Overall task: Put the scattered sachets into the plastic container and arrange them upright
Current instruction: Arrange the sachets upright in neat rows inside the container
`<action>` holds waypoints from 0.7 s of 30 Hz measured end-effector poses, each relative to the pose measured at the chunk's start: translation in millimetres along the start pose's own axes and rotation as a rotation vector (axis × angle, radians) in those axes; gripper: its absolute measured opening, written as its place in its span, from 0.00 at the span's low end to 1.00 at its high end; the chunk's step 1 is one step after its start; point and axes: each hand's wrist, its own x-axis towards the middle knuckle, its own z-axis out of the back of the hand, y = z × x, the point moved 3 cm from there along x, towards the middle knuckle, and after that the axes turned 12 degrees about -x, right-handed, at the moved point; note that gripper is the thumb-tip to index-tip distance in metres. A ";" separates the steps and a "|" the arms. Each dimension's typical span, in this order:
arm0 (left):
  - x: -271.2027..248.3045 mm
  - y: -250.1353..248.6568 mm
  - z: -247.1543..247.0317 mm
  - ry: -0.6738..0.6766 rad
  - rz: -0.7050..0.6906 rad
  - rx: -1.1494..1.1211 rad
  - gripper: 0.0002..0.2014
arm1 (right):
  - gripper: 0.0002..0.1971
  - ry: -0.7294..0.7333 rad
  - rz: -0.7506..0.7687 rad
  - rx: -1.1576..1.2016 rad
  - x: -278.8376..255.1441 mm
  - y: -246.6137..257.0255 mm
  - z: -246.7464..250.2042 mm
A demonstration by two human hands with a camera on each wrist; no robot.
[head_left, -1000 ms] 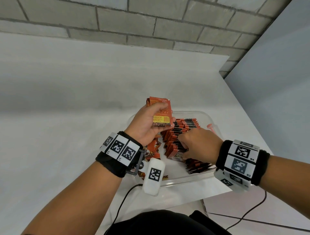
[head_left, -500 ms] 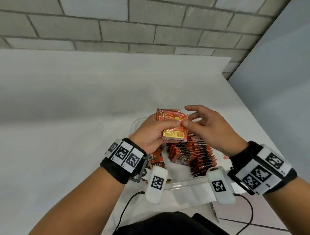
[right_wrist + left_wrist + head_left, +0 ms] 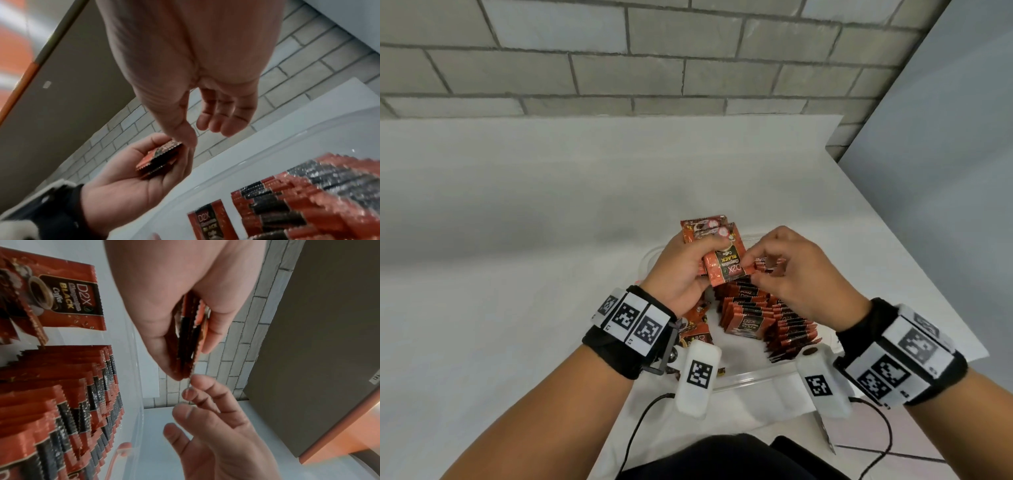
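**Drawing one sachet off a hand-held stack above the container**

The left hand (image 3: 681, 270) is curled round a small stack of red-and-black foil coffee sachets (image 3: 717, 255), thumb on one face and fingers on the other, and holds it above the far left part of the clear plastic container (image 3: 756, 378). The right hand (image 3: 796, 277) meets the stack from the right: in the head view its thumb and forefinger appear to pinch the lower right edge of the front sachet, while the remaining fingers are loosely spread and hold nothing. In the wrist views the fingertips (image 3: 193, 380) sit at the serrated edge; whether the grip is fully closed cannot be told.

Inside the container, rows of sachets already standing on edge (image 3: 767, 318) lean in overlapping files through the middle and right. A few loose sachets (image 3: 697, 325) lie flat at the near left, partly hidden by the left wrist. The container rests on a white tabletop (image 3: 517, 257) before a grey brick wall (image 3: 688, 58).

Judgement: the step in hand is separating a single sachet for placing. To do it well, the left thumb should ease just enough for the front sachet to slide while the others stay clamped. The right hand should take it by one edge, turn it to match the printed faces in the rows, and seat it against the end of a file so that it is supported. A careless pull could fan out the stack or topple the leaning files.
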 end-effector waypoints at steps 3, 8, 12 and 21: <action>1.7 -2.9 -0.2 0.001 -0.048 0.000 0.15 | 0.15 0.000 -0.212 0.260 0.0 -4.5 -0.4; 0.7 -1.6 -2.6 0.041 -0.078 0.009 0.11 | 0.14 0.096 -0.422 0.590 -2.0 -4.5 -13.9; -2.3 -0.9 -5.5 0.094 -0.051 0.027 0.15 | 0.12 -0.028 -0.355 0.508 4.2 -4.6 -5.2; -3.6 -4.2 -1.3 0.073 -0.085 0.004 0.10 | 0.06 0.100 -0.391 0.590 4.2 -7.3 -6.7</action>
